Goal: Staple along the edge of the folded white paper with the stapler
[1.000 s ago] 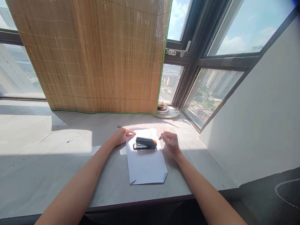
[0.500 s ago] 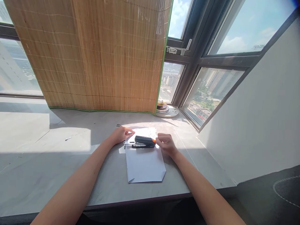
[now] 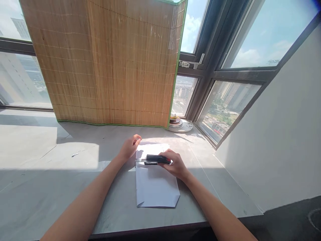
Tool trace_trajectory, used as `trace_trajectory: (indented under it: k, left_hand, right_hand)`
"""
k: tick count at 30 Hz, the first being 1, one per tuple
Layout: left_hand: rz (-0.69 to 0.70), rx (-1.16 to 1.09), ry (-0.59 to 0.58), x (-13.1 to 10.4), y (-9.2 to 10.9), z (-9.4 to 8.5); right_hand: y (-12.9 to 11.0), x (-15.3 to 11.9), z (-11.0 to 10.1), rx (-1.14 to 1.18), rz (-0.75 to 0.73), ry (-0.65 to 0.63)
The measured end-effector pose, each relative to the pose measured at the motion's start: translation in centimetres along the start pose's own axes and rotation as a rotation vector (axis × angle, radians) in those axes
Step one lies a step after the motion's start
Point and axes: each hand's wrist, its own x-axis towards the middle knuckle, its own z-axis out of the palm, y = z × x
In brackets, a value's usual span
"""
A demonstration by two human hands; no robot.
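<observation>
Head view | right hand [image 3: 175,164] is pinching stapler [image 3: 156,159] over paper [image 3: 155,187] | left hand [image 3: 130,147], fingers loosely curled, is steadying the sheet's edge | likely next: firm downward press.

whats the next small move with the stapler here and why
Probably press the stapler down. The right hand already grips its rear end, it lies across the white paper, and the left hand rests at the paper's far left corner.
</observation>
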Motion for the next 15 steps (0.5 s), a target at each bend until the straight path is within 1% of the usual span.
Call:
trace_trajectory:
  k: [1,2,3,5,6,7,9,12,15]
  left_hand:
    - [-0.027,-0.045,0.05,-0.1,0.4,0.2]
    - [-0.055,-0.077,0.06,-0.3,0.9,0.5]
    - [-0.086,-0.098,0.027,-0.6,1.4,0.9]
    - [-0.164,-0.138,-0.122,-1.1,2.4,1.8]
    - [-0.2,-0.173,-0.2,-1.4,2.7,2.3]
    - [-0.228,-0.222,-0.262,-1.6,3.0,2.8]
    - [-0.265,-0.34,-0.325,-1.9,3.3,3.7]
    - [-0.334,-0.474,-0.328,-1.9,3.3,4.4]
    - [-0.415,-0.562,-0.315,-1.9,3.3,4.3]
  right_hand:
    - [-0.1,-0.1,-0.2,-0.003,-0.02,0.081]
    - [-0.2,-0.1,-0.4,-0.016,-0.027,0.176]
    - [-0.2,-0.2,-0.6,-0.042,-0.026,0.27]
    - [-0.1,-0.3,-1.0,-0.113,-0.032,0.415]
    - [0.0,-0.4,-1.1,-0.15,-0.051,0.45]
    - [0.2,-0.5,-1.1,-0.184,-0.083,0.458]
    - [0.4,-0.7,-1.1,-0.245,-0.174,0.416]
    - [0.4,-1.2,-0.8,-0.343,-0.298,0.32]
    - [0.1,-1.5,-0.6,-0.438,-0.397,0.285]
